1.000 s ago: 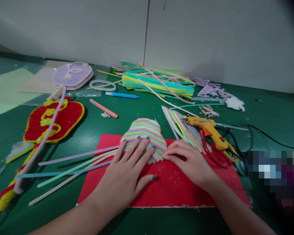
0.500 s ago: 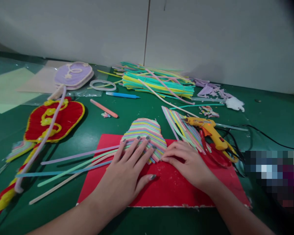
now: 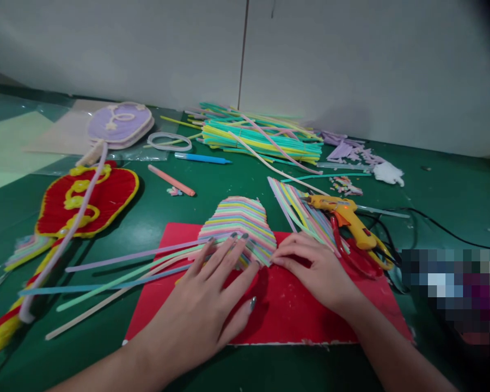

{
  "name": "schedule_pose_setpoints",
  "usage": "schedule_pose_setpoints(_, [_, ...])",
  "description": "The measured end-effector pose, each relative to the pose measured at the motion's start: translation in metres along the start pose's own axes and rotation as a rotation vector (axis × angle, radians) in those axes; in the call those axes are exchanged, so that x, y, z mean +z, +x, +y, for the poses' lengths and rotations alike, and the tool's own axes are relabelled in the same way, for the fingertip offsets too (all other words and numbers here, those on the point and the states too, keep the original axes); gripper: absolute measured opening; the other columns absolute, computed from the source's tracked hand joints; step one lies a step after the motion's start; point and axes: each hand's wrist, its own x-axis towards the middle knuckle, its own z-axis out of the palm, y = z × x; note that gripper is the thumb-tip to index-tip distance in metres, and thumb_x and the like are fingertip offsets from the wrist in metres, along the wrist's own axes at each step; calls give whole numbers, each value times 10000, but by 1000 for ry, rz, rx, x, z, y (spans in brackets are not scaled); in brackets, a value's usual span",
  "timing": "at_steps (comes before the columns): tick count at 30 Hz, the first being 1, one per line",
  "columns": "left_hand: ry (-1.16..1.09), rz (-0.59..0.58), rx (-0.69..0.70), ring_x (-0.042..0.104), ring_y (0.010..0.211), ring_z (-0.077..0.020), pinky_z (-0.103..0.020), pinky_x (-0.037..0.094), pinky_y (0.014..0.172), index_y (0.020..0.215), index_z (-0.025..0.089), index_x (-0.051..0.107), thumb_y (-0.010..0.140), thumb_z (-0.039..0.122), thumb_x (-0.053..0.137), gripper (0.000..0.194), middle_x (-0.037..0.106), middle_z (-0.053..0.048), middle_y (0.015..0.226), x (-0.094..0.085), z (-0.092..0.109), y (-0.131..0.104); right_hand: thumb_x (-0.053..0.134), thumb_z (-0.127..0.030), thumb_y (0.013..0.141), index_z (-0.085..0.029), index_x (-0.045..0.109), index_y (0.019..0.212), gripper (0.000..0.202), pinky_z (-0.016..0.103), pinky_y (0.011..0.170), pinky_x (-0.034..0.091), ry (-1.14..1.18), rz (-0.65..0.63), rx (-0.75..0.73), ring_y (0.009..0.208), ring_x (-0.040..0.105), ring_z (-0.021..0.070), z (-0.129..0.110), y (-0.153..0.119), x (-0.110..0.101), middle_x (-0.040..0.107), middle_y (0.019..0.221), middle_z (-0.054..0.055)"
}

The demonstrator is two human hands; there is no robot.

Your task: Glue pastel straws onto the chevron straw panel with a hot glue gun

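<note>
A striped panel of pastel pipe cleaners [image 3: 237, 219] lies partly on a red board [image 3: 289, 310], its rounded end pointing away from me. My left hand [image 3: 212, 288] rests over the panel's near part with fingers spread, hiding some of it. Several long loose pipe cleaners [image 3: 118, 283] stretch out leftward from under that hand. At the panel's lower right corner, my right hand [image 3: 314, 269] has its thumb and fingertips pinched together on the edge. Just beyond it lies a second pastel striped piece [image 3: 306, 209] with loose ends.
A yellow glue gun [image 3: 343, 215] with a black cord and red-handled tool [image 3: 351, 258] lie at right. Behind are pipe-cleaner bundles [image 3: 261, 141], scraps [image 3: 347, 185], a blue pen [image 3: 202, 158] and an orange pen [image 3: 171, 179]. Red [image 3: 98, 198] and purple [image 3: 118, 122] fan shapes lie left.
My left hand has drawn slightly toward me, its thumb a little lower. My right hand stays at the panel's corner. The whole view has shifted slightly.
</note>
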Motion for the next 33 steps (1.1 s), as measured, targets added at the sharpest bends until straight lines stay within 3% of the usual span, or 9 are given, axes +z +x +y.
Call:
schedule_pose_setpoints(7, [-7, -31, -27, 389, 1349, -283, -513, 297, 1094, 1277, 237, 564, 950, 386, 409, 392, 486, -137, 1418, 8, 0, 1, 659, -182, 826, -221, 693, 792, 62, 310, 767, 466, -13, 16, -35, 816, 601, 159, 1, 0, 2, 677, 819, 2])
schedule_pose_setpoints(25, [-2, -75, -43, 381, 1354, -275, -511, 310, 1090, 1310, 253, 529, 944, 392, 424, 405, 479, -121, 1427, 6, 0, 1, 645, -220, 839, -245, 696, 793, 74, 306, 759, 485, 37, 28, 26, 810, 618, 160, -1, 0, 1, 675, 824, 2])
schedule_pose_setpoints(33, [38, -77, -48, 353, 1361, -341, -523, 365, 1040, 1409, 211, 412, 912, 544, 435, 599, 369, -179, 1488, 7, 1, -2, 620, -249, 857, -239, 691, 804, 89, 300, 750, 490, 64, 46, 30, 810, 623, 161, 0, 2, 0, 667, 840, 14])
